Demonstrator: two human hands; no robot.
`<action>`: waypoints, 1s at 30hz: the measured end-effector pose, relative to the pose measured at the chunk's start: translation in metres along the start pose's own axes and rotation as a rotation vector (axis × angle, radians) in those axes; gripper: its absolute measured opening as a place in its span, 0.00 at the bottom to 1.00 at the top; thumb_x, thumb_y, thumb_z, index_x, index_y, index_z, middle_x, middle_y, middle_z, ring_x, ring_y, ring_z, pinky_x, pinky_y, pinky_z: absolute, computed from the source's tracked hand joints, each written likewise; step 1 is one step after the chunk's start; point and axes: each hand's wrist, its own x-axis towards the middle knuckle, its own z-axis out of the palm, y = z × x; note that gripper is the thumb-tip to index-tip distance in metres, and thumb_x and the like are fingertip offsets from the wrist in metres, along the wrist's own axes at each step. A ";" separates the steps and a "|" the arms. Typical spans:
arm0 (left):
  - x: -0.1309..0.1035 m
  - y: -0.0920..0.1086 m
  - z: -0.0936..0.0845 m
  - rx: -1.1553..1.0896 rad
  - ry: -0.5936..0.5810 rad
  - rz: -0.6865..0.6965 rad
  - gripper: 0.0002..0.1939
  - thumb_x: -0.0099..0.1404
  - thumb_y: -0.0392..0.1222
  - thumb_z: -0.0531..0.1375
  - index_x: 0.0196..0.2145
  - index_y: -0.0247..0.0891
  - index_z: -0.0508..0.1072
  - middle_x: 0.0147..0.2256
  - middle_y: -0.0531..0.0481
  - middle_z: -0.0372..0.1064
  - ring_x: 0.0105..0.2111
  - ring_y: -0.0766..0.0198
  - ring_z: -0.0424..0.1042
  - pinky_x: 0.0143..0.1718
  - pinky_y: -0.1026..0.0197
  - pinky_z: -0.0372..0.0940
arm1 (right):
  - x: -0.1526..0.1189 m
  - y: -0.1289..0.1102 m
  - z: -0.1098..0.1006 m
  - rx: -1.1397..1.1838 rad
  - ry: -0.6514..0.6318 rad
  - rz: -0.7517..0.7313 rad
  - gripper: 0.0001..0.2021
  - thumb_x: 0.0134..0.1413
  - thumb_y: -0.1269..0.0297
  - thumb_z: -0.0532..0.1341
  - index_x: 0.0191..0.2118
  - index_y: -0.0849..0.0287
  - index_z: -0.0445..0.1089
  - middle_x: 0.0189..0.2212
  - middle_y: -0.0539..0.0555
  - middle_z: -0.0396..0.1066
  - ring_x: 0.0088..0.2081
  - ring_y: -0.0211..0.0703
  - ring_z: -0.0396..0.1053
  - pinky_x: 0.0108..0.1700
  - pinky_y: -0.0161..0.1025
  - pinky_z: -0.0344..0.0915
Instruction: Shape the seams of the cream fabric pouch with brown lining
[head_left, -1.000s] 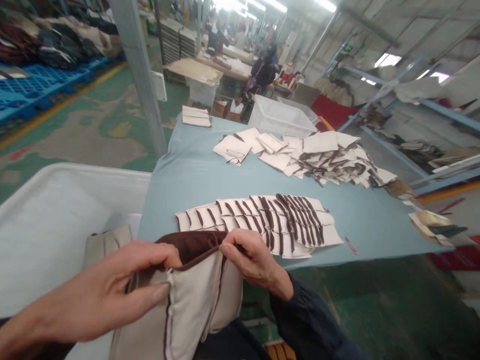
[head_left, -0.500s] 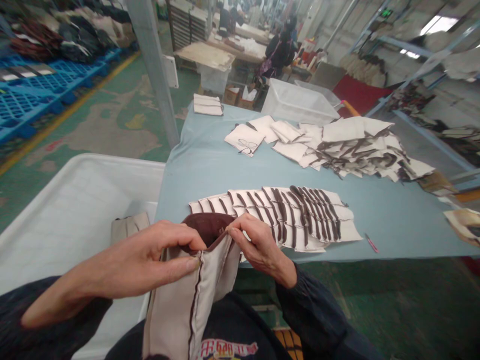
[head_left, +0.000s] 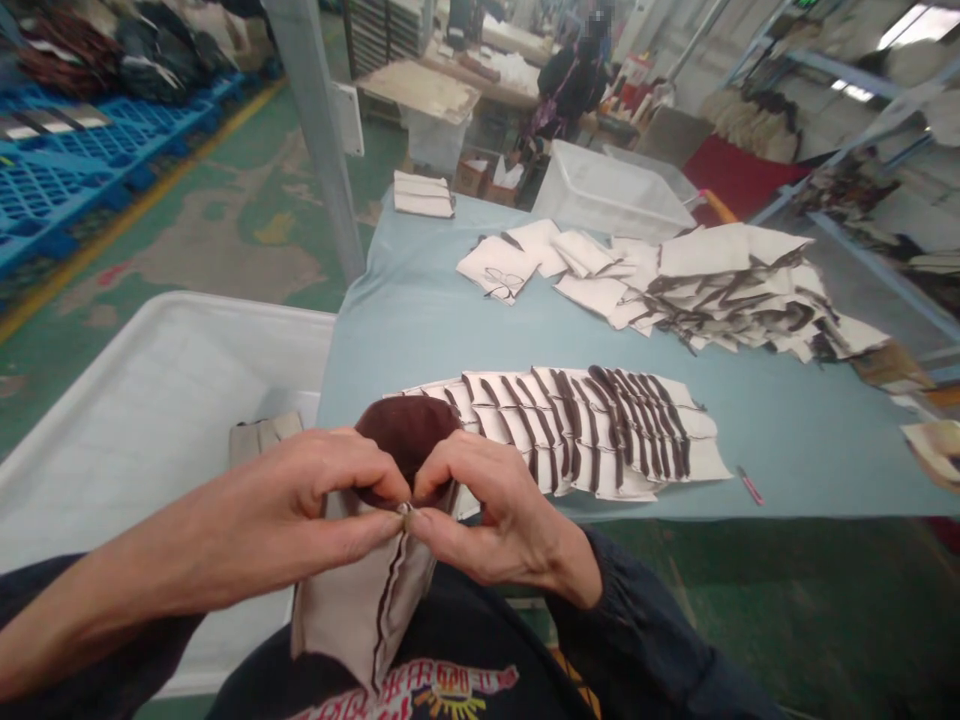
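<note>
Close to my body hangs a beige fabric pouch [head_left: 345, 600] with a dark brown lining [head_left: 409, 432] showing at its open mouth. A dark-edged seam runs down its side. My left hand [head_left: 322, 510] pinches the rim at the top of that seam between thumb and forefinger. From the other side my right hand [head_left: 495, 505] pinches the same spot, its fingertips almost touching the left ones. Just beyond them, a row of overlapping beige pieces with dark brown strips [head_left: 577, 430] lies on the blue-covered table [head_left: 420, 320].
A white bin [head_left: 150, 400] at the left holds a folded beige piece [head_left: 266, 436]. Farther back on the table are a heap of beige pieces [head_left: 750, 290], eyeglasses [head_left: 504, 283] and a clear tub [head_left: 611, 195]. A small pink tool [head_left: 750, 486] lies near the front edge.
My right hand has moved left along the rim to meet my left hand at the seam. The pouch's lower end has come up a little, and its brown lining shows more.
</note>
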 end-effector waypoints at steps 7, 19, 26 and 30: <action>0.002 -0.001 -0.001 0.005 0.041 -0.009 0.09 0.73 0.41 0.64 0.35 0.46 0.83 0.32 0.58 0.79 0.34 0.65 0.75 0.39 0.61 0.63 | 0.002 0.007 0.005 0.019 0.005 0.024 0.05 0.67 0.67 0.67 0.38 0.54 0.73 0.31 0.47 0.77 0.31 0.37 0.71 0.37 0.37 0.68; 0.007 -0.001 -0.001 -0.052 0.032 -0.062 0.12 0.72 0.47 0.65 0.31 0.45 0.82 0.30 0.59 0.79 0.32 0.65 0.75 0.35 0.62 0.63 | 0.003 0.003 0.007 -0.020 -0.007 0.137 0.04 0.63 0.68 0.67 0.35 0.55 0.73 0.29 0.47 0.77 0.28 0.37 0.69 0.34 0.35 0.67; -0.004 -0.007 -0.004 0.021 0.019 0.019 0.12 0.78 0.44 0.62 0.41 0.48 0.87 0.36 0.57 0.83 0.37 0.65 0.80 0.42 0.64 0.67 | 0.004 0.005 0.009 -0.019 0.008 0.116 0.04 0.62 0.68 0.68 0.35 0.55 0.75 0.29 0.47 0.78 0.29 0.37 0.70 0.34 0.35 0.66; -0.011 -0.010 -0.002 0.070 0.041 0.031 0.12 0.79 0.44 0.61 0.45 0.50 0.87 0.38 0.56 0.84 0.40 0.62 0.81 0.44 0.64 0.69 | 0.004 0.004 0.009 -0.018 -0.021 0.181 0.04 0.60 0.68 0.69 0.34 0.54 0.75 0.29 0.47 0.78 0.29 0.37 0.69 0.33 0.35 0.66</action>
